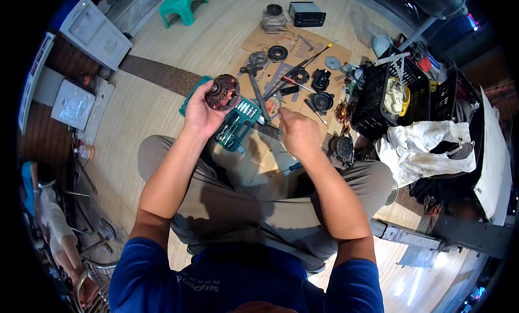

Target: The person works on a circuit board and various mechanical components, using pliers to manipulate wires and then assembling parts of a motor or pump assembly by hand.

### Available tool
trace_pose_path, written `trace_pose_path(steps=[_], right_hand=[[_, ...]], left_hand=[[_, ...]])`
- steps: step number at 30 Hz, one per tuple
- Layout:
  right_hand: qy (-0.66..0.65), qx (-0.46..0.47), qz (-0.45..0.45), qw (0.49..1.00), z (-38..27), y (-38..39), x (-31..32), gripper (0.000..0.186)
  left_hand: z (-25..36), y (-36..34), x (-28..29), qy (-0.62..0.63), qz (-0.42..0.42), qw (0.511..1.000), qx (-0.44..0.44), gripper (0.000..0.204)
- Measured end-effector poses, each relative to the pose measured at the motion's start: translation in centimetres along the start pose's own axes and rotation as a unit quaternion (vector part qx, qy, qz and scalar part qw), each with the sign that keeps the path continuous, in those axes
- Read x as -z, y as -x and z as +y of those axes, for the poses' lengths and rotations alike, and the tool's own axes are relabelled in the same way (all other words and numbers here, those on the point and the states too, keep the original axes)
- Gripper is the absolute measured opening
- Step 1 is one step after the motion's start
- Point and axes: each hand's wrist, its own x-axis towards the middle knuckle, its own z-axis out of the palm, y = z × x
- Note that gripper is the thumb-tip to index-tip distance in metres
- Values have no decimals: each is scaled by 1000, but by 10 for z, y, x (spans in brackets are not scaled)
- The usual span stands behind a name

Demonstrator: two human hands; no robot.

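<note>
My left hand [199,112] holds up a round, dark reddish-brown motor rotor [223,92], which looks finned or wound and has a pale shaft at its centre. My right hand [300,133] is closed, fingers curled, over the near edge of a cardboard sheet [255,41]. A small green bit shows under its fingers, but what it grips is hidden. Below the rotor lies an open green socket set case [231,143] with shiny sockets. A hammer [256,90] and a red-handled screwdriver [297,84] rest on the cardboard between and beyond my hands.
Several dark motor parts, including a black ring [278,54] and a round housing [323,101], lie on the cardboard. Black plastic crates [373,102] and a white cloth [416,151] stand to the right. A green stool [183,6] is far left; a person sits at lower left.
</note>
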Motion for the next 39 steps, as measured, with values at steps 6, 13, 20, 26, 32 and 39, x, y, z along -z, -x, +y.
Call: trace_pose_path(steps=[6,13,20,26,32,39], right_hand=[[-20,-21,92,995,13,-2,21,20],[-11,-37,120,992,13,1,37,18],[-35,1,155,987,14,6,47,17],[-43,4,154,987,11,14,55,16],[-42,-4,163,986,14,15,63,16],[-38,-18,167,985,19,15,71,16]], left_hand=[[2,2,-4,-13,-55,998,34,35],[7,11,-17,-83,-75,994,20,37],[5,3,-12,-138,-83,986,-49,34],[5,2,-9,-175,-76,979,-67,33],[5,6,-15,-227,-76,968,-72,37],[6,7,-17,-255,-76,963,-49,42]])
